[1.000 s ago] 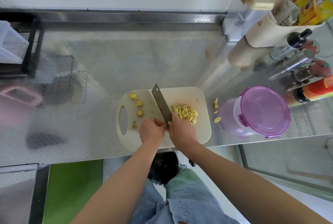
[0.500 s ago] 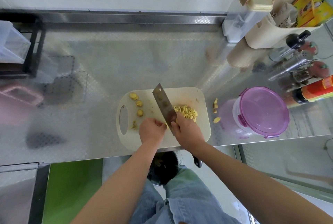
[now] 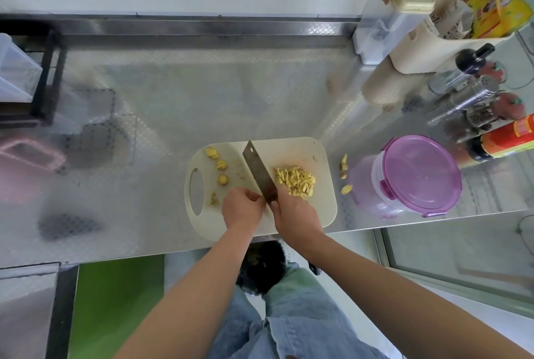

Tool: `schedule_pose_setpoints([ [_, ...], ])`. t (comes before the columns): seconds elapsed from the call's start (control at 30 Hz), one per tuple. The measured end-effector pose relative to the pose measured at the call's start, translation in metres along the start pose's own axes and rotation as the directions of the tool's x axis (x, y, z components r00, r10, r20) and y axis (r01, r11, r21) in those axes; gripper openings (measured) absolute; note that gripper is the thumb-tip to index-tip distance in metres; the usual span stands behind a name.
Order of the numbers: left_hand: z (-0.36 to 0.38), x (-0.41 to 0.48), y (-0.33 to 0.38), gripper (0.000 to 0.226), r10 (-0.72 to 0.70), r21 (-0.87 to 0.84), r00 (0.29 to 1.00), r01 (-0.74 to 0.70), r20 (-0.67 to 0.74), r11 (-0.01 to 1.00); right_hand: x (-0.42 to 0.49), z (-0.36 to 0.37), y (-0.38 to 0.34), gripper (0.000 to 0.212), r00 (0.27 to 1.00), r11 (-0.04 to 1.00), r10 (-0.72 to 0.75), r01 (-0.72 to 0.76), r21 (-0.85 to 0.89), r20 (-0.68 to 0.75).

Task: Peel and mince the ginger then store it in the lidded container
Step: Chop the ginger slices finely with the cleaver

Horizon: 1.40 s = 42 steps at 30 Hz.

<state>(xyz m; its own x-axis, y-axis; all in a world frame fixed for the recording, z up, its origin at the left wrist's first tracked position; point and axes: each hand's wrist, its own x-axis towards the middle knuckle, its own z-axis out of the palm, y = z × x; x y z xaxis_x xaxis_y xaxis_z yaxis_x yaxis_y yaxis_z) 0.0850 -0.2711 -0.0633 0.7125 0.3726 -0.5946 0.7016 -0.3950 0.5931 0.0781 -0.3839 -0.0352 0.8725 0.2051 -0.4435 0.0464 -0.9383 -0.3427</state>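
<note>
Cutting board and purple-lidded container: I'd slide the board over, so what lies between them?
In the head view, a few ginger scraps lie on the steel counter between the cutting board and the purple-lidded container; nothing else shows there.

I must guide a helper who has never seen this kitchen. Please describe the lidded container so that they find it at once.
Find the pale cutting board at the near edge of the steel counter. Just right of it, past a few ginger scraps, stands the lidded container. It alone is round and clear with a purple lid; the bottles beyond it are slim.
</note>
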Motion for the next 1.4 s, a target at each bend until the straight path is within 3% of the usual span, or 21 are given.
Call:
schedule_pose_setpoints([
  [0.47,-0.001,0.001,0.001,0.009,-0.013,0.011,1.0,0.013,-0.003,1.0,0.004,0.003,0.002,0.018,0.999,0.996,0.029,-0.027,0.083,-0.015],
  [0.73,-0.002,-0.003,0.004,0.006,-0.021,0.006,1.0,0.021,-0.001,1.0,0.001,-0.004,0.003,0.018,0.999,1.0,-0.004,0.004,-0.003,0.037],
  [0.87,-0.002,-0.004,0.003,0.008,-0.003,0.015,1.0,0.003,-0.006,1.0,0.003,-0.002,0.001,0.015,1.0,1.0,0.008,-0.008,-0.017,0.014],
  [1.07,-0.005,-0.002,0.005,0.012,-0.001,0.024,1.0,0.001,0.004,1.0,0.006,0.003,0.003,0.021,0.998,0.993,0.057,-0.055,0.103,-0.024],
  [1.4,-0.001,0.001,0.002,0.009,-0.037,0.002,0.999,0.037,0.016,0.999,0.018,-0.002,0.002,0.019,0.995,0.995,0.05,-0.042,0.092,-0.083],
])
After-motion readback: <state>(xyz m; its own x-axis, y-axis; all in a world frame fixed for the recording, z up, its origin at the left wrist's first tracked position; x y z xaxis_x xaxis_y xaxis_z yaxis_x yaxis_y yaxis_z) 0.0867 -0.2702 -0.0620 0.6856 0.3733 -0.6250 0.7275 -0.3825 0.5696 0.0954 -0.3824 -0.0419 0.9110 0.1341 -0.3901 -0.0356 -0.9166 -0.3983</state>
